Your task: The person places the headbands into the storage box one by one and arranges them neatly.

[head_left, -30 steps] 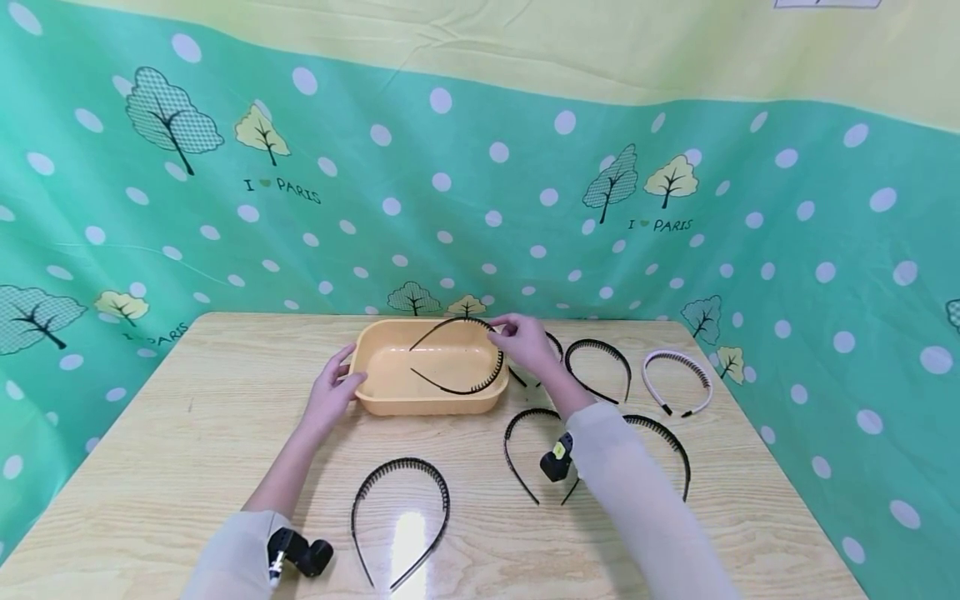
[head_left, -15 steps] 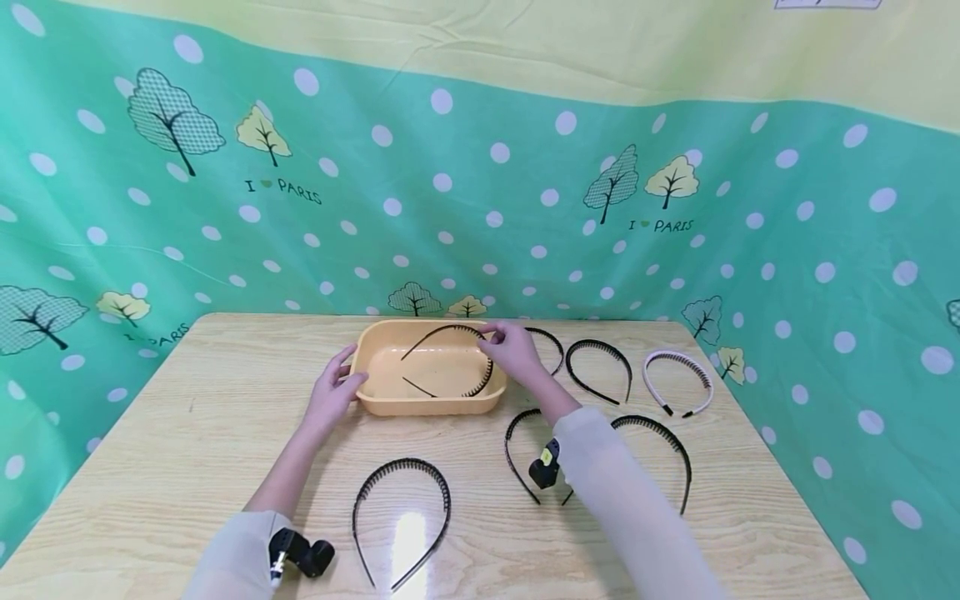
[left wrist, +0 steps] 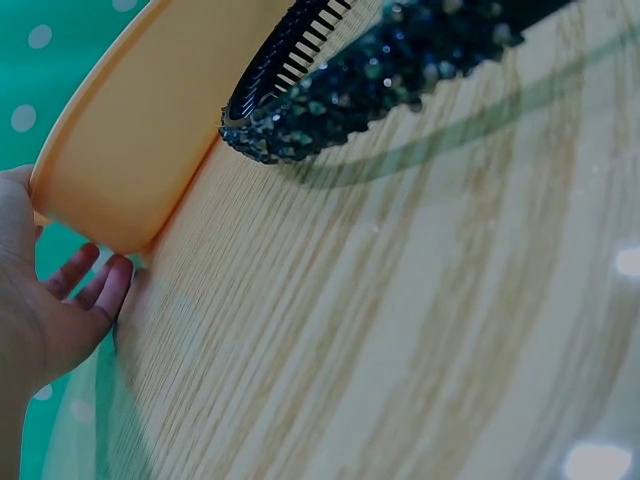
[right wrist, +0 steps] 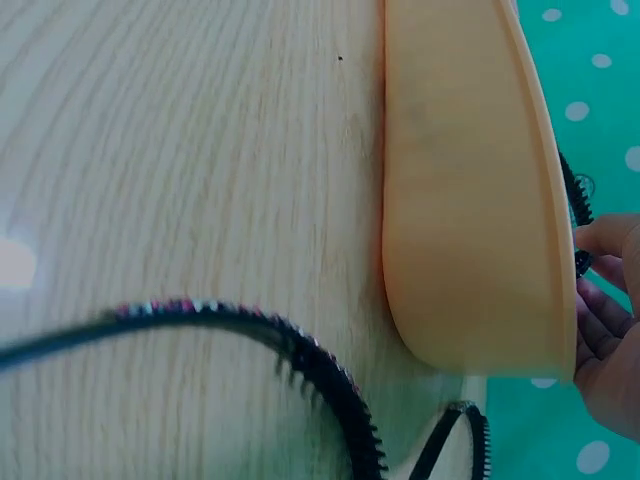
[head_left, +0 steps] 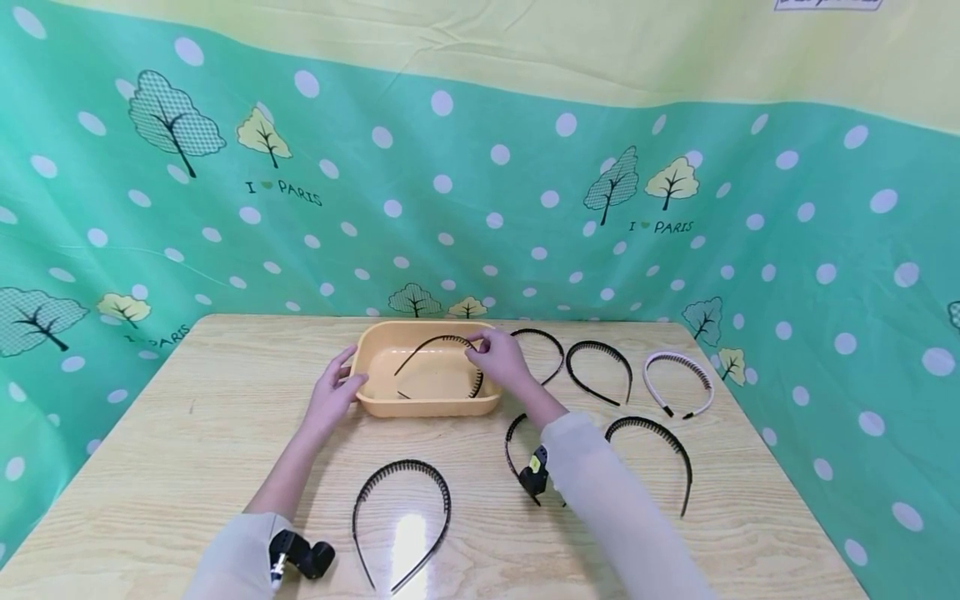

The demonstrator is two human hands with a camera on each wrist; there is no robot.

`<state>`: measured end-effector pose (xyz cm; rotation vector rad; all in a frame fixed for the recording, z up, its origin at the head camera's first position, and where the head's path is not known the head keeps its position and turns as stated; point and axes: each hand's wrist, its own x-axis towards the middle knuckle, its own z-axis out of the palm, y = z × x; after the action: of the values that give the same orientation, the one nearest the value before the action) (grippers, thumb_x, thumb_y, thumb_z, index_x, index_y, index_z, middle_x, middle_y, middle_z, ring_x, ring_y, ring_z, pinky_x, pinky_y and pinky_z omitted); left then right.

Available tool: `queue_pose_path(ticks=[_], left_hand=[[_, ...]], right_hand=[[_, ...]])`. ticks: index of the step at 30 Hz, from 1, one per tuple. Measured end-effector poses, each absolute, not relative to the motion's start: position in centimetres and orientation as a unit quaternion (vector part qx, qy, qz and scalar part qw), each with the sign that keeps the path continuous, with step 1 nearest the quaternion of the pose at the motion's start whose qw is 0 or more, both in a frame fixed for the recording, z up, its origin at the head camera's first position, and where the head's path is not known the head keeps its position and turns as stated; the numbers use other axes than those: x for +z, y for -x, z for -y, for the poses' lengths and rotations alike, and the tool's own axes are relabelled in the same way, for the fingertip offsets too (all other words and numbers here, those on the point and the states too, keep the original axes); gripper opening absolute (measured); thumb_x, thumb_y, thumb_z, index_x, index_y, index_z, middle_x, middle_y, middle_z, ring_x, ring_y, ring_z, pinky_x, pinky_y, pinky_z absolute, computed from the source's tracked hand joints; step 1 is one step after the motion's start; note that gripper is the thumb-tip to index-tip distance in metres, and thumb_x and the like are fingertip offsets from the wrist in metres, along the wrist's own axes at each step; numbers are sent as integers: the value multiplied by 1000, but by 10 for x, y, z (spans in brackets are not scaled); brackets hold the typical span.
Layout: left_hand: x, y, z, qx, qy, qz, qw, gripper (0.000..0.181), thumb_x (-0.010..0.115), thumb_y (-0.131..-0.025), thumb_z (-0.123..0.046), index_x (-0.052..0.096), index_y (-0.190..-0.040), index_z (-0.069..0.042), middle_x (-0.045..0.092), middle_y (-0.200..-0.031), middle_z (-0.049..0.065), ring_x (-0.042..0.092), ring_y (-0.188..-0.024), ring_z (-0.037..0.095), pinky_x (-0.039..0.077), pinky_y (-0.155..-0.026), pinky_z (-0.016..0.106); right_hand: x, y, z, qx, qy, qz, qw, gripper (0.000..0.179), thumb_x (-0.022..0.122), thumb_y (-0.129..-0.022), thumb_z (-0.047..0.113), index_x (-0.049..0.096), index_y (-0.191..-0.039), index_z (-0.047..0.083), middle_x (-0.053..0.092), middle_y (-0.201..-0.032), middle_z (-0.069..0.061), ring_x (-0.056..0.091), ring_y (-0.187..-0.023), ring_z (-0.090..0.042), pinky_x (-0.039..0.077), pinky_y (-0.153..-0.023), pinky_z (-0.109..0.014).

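Note:
A peach plastic basin point(head_left: 427, 408) sits near the back of the table. My left hand point(head_left: 330, 396) holds its left end, thumb at the rim and fingers along the outside. Over the basin's right side, my right hand point(head_left: 504, 360) pinches a black toothed headband point(head_left: 450, 337) by its curve. The headband's ends point left inside the basin, and its lower part is partly hidden by the front wall. In the right wrist view, the right hand point(right wrist: 610, 320) appears beyond the basin wall point(right wrist: 470, 200), with a bit of the headband point(right wrist: 577, 200) at the fingertips.
One black headband point(head_left: 405, 462) lies at front centre. Right of the basin lie more black headbands point(head_left: 600, 345) and a pale lilac one point(head_left: 678, 357). My right forearm passes over a headband point(head_left: 513, 454) and beside another point(head_left: 660, 429). A patterned curtain point(head_left: 480, 208) hangs behind the table.
My right hand has moved left and lowered the black headband from above the basin's right rim down into the basin. The left hand has stayed on the basin's left end.

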<state>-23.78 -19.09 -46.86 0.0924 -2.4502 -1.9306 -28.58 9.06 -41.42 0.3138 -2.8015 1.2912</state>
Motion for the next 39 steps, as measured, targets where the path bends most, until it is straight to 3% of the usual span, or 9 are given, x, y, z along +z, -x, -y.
queue_pose_path(ticks=[12, 22, 39], left_hand=[[-470, 239, 191, -624, -30, 781, 16, 59, 51, -94, -17, 28, -148, -21, 47, -129, 25, 52, -111, 35, 52, -72, 17], [-469, 239, 190, -625, -30, 780, 14, 59, 51, -93, -16, 28, -148, -21, 46, -131, 26, 51, -112, 36, 52, -72, 17], [-469, 239, 191, -628, -29, 778, 16, 59, 51, -93, -15, 28, -148, -20, 47, -130, 26, 52, -112, 36, 52, -72, 17]], right_hand=[[-419, 283, -70, 419, -87, 904, 23, 23, 65, -85, 14, 68, -107, 7, 48, -65, 0, 41, -52, -10, 35, -46, -20], [-425, 290, -62, 448, -23, 894, -6, 24, 64, -86, 15, 66, -109, 8, 46, -61, 2, 40, -46, -8, 34, -41, -19], [-424, 293, -60, 470, 12, 882, -20, 23, 66, -85, 11, 66, -107, 5, 48, -70, 0, 43, -52, -8, 39, -45, -18]])
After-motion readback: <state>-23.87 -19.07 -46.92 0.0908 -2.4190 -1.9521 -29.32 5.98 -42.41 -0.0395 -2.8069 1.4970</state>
